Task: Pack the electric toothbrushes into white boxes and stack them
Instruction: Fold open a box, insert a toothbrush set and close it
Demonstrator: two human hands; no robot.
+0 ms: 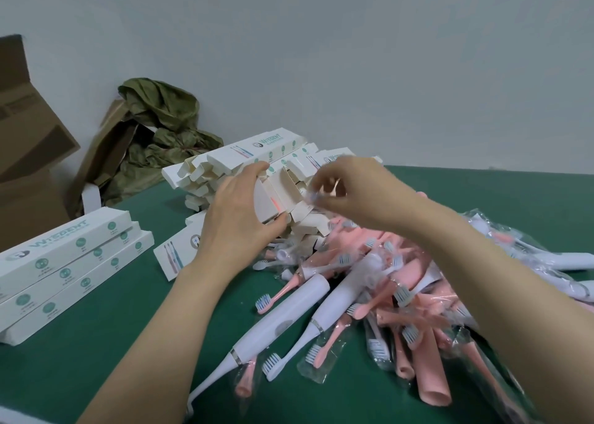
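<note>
A brown cardboard carton point(29, 153) stands off the left edge of the green tabletop point(96, 353). Just inside that edge lies a stack of closed white boxes point(67, 263), set side by side and one upon another, printed faces up. Behind the far left corner sits a crumpled olive-green bag point(160, 124).

Along the far edge, towards the middle, is a pile of open white boxes point(205, 169) with their end flaps sticking out. One more printed box point(175, 258) lies flat in front of the pile, next to the left wrist.

The left hand point(238, 214) grips an open white box point(273, 198) above the tabletop, thumb low on the near side and fingers curled over the top, its open mouth turned towards the right hand. The right hand point(347, 192) is at that mouth with its fingers bunched, pinching a small clear piece point(313, 198); it is too blurred to tell what the piece is.

Below and to the right of both hands the toothbrush heap point(385, 288) spreads to the right edge: white handles point(289, 320) nearest the middle, then pink handles point(430, 378) and brush heads in clear bags, all tangled together.
</note>
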